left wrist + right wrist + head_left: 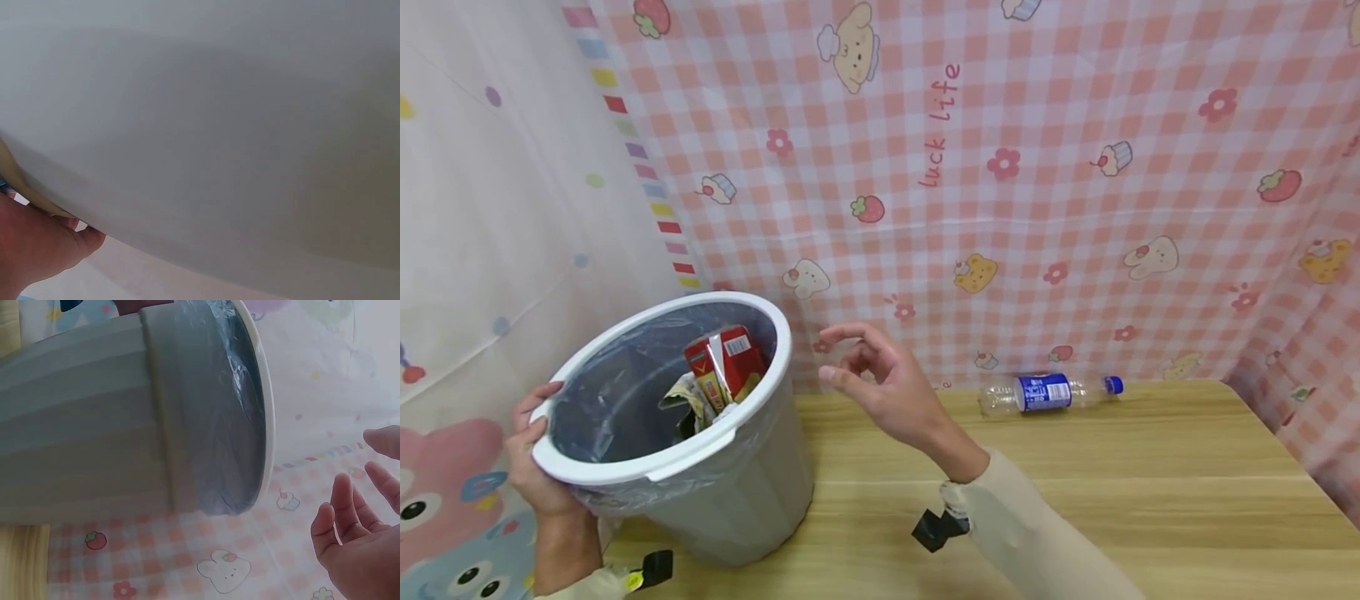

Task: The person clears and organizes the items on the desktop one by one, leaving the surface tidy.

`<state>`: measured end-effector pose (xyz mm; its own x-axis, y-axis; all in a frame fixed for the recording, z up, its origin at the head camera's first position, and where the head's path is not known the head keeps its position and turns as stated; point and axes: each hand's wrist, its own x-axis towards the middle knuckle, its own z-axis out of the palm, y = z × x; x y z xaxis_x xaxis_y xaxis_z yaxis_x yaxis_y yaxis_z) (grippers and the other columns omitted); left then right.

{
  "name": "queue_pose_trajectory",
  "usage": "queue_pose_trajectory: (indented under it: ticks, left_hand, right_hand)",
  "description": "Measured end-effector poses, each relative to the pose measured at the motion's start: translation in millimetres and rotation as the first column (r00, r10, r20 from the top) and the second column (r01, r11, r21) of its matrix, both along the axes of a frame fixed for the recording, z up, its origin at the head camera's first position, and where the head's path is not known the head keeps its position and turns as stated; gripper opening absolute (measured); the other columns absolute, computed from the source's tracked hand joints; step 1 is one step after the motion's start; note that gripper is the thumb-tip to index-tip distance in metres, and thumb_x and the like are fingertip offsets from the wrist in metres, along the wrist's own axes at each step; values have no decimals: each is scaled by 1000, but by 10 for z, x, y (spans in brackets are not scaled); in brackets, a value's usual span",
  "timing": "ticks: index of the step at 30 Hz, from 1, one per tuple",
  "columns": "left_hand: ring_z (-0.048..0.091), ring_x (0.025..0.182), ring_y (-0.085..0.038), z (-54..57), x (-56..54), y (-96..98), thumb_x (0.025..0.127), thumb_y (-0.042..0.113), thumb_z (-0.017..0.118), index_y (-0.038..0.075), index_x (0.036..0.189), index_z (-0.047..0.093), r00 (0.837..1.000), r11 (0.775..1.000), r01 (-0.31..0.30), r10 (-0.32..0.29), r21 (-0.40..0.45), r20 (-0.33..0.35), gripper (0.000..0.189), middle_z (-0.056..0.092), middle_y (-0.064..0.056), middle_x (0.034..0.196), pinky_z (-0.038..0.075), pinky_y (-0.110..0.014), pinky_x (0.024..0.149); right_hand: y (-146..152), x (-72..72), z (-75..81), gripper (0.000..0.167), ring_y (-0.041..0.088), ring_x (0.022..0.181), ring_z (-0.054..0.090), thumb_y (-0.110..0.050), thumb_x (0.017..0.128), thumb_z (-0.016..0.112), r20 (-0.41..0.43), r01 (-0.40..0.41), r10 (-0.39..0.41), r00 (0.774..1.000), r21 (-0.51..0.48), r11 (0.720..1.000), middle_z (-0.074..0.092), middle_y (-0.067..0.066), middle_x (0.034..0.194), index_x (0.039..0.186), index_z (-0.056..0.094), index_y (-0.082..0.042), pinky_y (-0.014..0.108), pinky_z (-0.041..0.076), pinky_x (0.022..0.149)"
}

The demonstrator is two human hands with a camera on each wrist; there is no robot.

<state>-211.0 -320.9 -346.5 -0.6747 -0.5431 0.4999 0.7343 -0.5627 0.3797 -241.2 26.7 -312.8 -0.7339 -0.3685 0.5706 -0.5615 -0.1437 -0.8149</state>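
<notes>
A grey trash bin (760, 492) with a white rim and a clear plastic liner leans toward the left on the wooden table. My left hand (538, 475) grips the rim at its left side, fingers over the edge; in the left wrist view the bin wall fills most of the picture beside that hand (44, 247). Inside the bin lie a red and yellow box (730, 358) and a crumpled wrapper (688, 400). Just right of the rim my right hand (891, 392) hovers with loosely bent fingers, holding nothing. The right wrist view shows this hand (362, 531) apart from the bin.
On its side at the back of the wooden table (1112, 475) lies a clear plastic bottle (1045, 393) with a blue label and blue cap. A pink checked cloth (1037, 208) hangs behind the table, and a white patterned curtain (497, 208) hangs at the left.
</notes>
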Motion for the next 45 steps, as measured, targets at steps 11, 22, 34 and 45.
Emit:
queue_pose_trajectory:
  ticks: [11, 22, 34, 45]
  left_hand:
    - [59, 101, -34, -2, -2, -6, 88, 0, 31, -16, 114, 48, 1000, 1000, -20, 20, -17, 14, 34, 52, -29, 117, 52, -35, 80]
    - [59, 100, -34, 4, -1, -22, 88, 0, 31, -17, 114, 48, 1000, 1000, -16, 16, -2, 1, 35, 52, -29, 116, 52, -35, 80]
    - [59, 102, -34, -9, -11, -26, 87, 1, 33, -15, 115, 47, 1000, 1000, -21, 21, -23, 19, 35, 51, -29, 118, 52, -35, 81]
    - [59, 102, -33, -14, -10, -17, 87, 2, 35, -14, 116, 46, 999, 999, -34, 34, -41, 20, 35, 51, -28, 119, 53, -33, 81]
  right_hand:
    - [268, 45, -102, 32, 17, 79, 55, -4, 94, 63, 17, 45, -45, 999, -10, 999, 60, 8, 84, 125, 58, -5, 26, 44, 70]
    - [567, -20, -358, 29, 14, 80, 57, -1, 93, 62, 14, 133, -132, 991, -20, 991, 63, 9, 96, 122, 58, 2, 25, 46, 69]
    - [1050, -155, -684, 24, 12, 86, 56, -9, 97, 61, 183, 350, -338, 923, -36, 936, 60, 2, 95, 121, 60, -4, 22, 47, 72]
    - [1687, -408, -1074, 26, 8, 94, 47, -15, 98, 61, 359, 594, -571, 738, 55, 802, 53, -9, 110, 123, 59, -7, 16, 41, 67]
